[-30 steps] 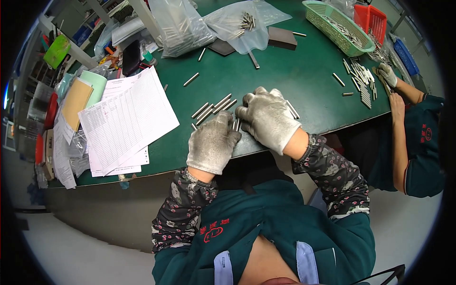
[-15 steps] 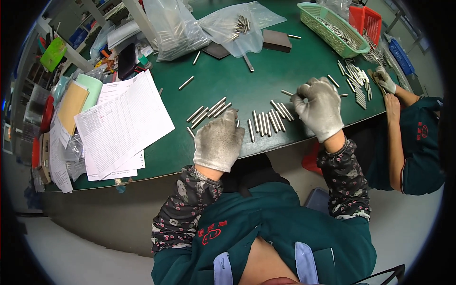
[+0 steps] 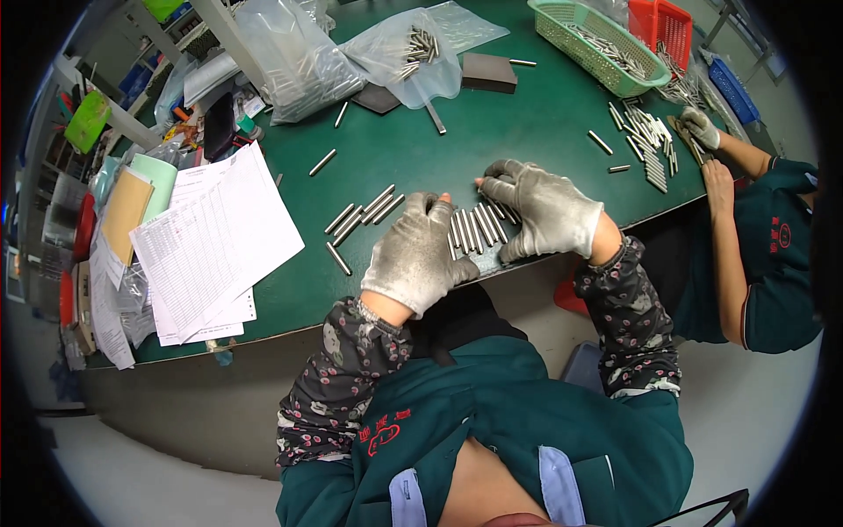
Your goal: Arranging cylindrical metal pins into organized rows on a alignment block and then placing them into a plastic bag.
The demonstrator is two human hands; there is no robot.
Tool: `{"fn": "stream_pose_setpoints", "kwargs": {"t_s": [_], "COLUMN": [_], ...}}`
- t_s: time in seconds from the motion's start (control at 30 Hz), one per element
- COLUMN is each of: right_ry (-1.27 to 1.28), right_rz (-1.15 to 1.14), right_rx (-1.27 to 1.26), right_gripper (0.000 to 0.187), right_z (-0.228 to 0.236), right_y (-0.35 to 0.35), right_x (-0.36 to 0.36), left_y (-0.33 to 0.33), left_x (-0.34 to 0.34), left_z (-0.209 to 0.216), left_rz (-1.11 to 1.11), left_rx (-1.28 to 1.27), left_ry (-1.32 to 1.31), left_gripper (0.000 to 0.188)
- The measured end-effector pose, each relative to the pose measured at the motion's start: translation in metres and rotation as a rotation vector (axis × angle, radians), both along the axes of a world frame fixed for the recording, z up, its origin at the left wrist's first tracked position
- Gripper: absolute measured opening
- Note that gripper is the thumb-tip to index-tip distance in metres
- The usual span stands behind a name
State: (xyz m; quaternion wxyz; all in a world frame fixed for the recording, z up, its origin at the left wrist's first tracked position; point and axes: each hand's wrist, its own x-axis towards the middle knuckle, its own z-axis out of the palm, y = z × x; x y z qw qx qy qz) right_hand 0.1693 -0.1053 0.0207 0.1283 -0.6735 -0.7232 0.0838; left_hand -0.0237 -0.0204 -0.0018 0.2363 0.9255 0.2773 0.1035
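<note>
A row of short steel pins (image 3: 477, 228) lies side by side near the front edge of the green table. My left hand (image 3: 413, 255), in a grey-white glove with bare fingertips, rests against the row's left side, fingers and thumb apart. At the right side my right hand (image 3: 551, 213), gloved alike, arches over the end pins with its thumb and fingers spread; it hides some of them. Left of my left hand lies a loose group of pins (image 3: 378, 205), with a single pin (image 3: 339, 259) nearer the edge.
Printed sheets (image 3: 215, 241) cover the table's left. Clear plastic bags of pins (image 3: 421, 53) and a dark block (image 3: 489, 72) lie farther back. At right are a green basket (image 3: 606, 53), a red basket (image 3: 659, 35), a pin pile (image 3: 652, 145) and a co-worker's hands (image 3: 702, 129).
My right hand has come left and nearer the edge, onto the row's right end. My left hand has spread its thumb and now meets the row's left side. The view has shifted slightly.
</note>
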Motion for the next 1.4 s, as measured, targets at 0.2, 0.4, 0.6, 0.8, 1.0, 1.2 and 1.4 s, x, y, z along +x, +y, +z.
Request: {"fn": "stream_pose_setpoints", "kwargs": {"t_s": [0.2,0.4,0.6,0.8,1.0,1.2,1.4], "right_ry": [0.085,0.058,0.195,0.199,0.281,0.364,0.388], "right_rz": [-0.043,-0.102,-0.095,-0.208,-0.266,-0.274,-0.303], "right_rx": [-0.113,-0.092,0.028,0.136,0.210,0.205,0.209], "right_gripper": [0.071,0.063,0.071,0.047,0.035,0.032,0.032], "right_z": [-0.006,-0.005,-0.001,-0.016,-0.021,-0.025,-0.026], "right_y": [-0.002,-0.003,-0.012,-0.028,-0.035,-0.035,-0.034], "right_x": [-0.006,-0.017,-0.006,0.026,0.029,0.029,0.028], "left_y": [0.007,0.004,0.008,0.050,0.057,0.054,0.048], "left_x": [0.006,0.006,-0.002,-0.037,-0.029,-0.017,-0.010], "left_z": [-0.006,-0.006,-0.004,0.001,0.008,0.008,0.012], "left_rz": [-0.026,-0.024,-0.073,0.192,0.288,0.283,0.229], "left_rx": [-0.067,-0.093,-0.124,0.088,0.160,0.244,0.325], "left_ry": [-0.013,-0.069,-0.165,-0.114,0.016,0.189,0.279], "left_gripper": [0.061,0.060,0.062,0.035,0.031,0.025,0.024]}}
